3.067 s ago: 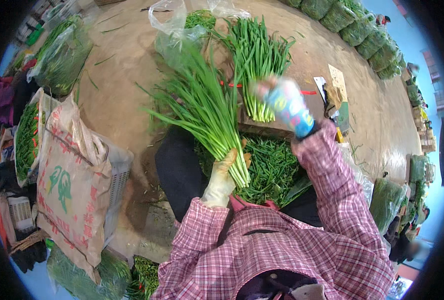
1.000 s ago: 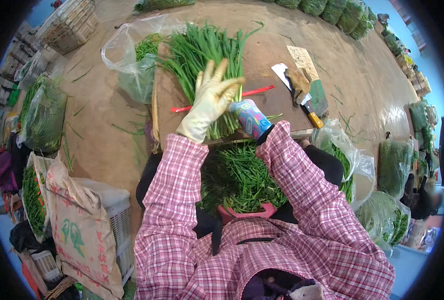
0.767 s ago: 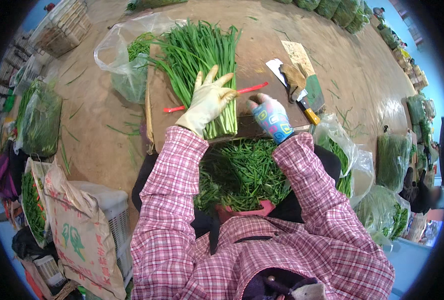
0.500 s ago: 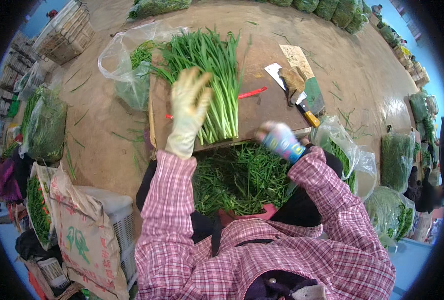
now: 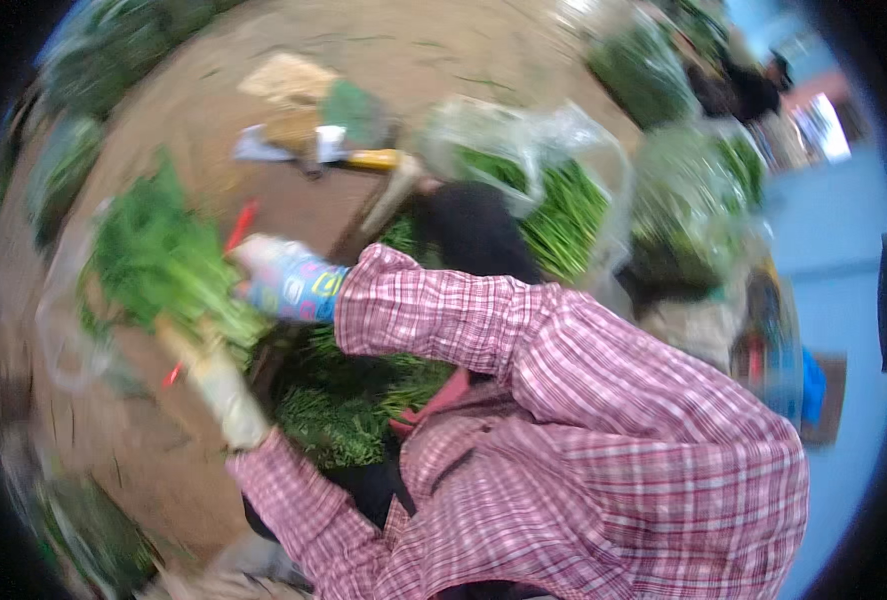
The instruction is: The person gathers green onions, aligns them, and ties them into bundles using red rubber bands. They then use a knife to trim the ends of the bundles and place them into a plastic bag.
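Observation:
A bunch of long-leaved greens with pale stalks lies across the left side of the brown board. My left hand, in a cream glove, touches the stalks from the near side. Beside the stalk ends, on their right, is my right hand, its wrist in a blue patterned cuff. Blur smears the fingers of both hands, so their grip is unclear. A red strip shows on the board past my right hand. The yellow-handled knife rests at the board's far edge with a brown cloth-like piece.
Loose green trimmings fill a pink-rimmed container between my legs. An open clear bag of greens stands by my right knee. Packed bags sit farther right near a blue wall. Another clear bag lies left of the board.
The view has swung to the right. My right hand has come from the board's near edge to the greens' stalks. My left hand, earlier spread over the bunch, is now at its stalks.

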